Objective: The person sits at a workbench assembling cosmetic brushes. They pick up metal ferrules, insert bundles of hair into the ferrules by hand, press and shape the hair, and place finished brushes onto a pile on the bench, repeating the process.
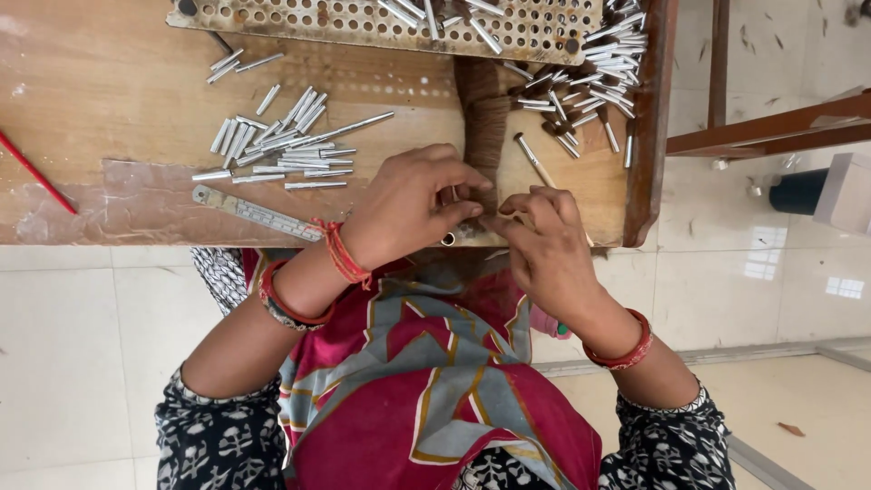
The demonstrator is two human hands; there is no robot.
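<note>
Here, both hands meet at the near edge of the wooden counter point(109, 82), close to its right corner. The left hand point(408, 204) has its fingers point(463, 210) curled in and pinched together around a small metal tube point(448, 239), whose open round end shows just below the fingertips at the counter's edge. The right hand point(544, 245) lies just beside it, its fingers point(504, 222) bent and closed toward the same spot, fingertips touching or nearly touching those of the left; what they grip is too small to tell. A tuft of brown bristle point(485, 122) lies on the counter directly beyond the hands, running away from the near edge.

Toward the middle of the counter, left of the hands, lies a loose heap of short silver tubes point(281, 145). A metal ruler point(259, 214) rests slantwise along the near edge, partly under the left wrist. A perforated metal plate point(363, 23) sits along the far edge, and a second heap of tubes with dark tips point(590, 77) fills the far right corner. A red stick point(36, 172) lies at the left edge.
</note>
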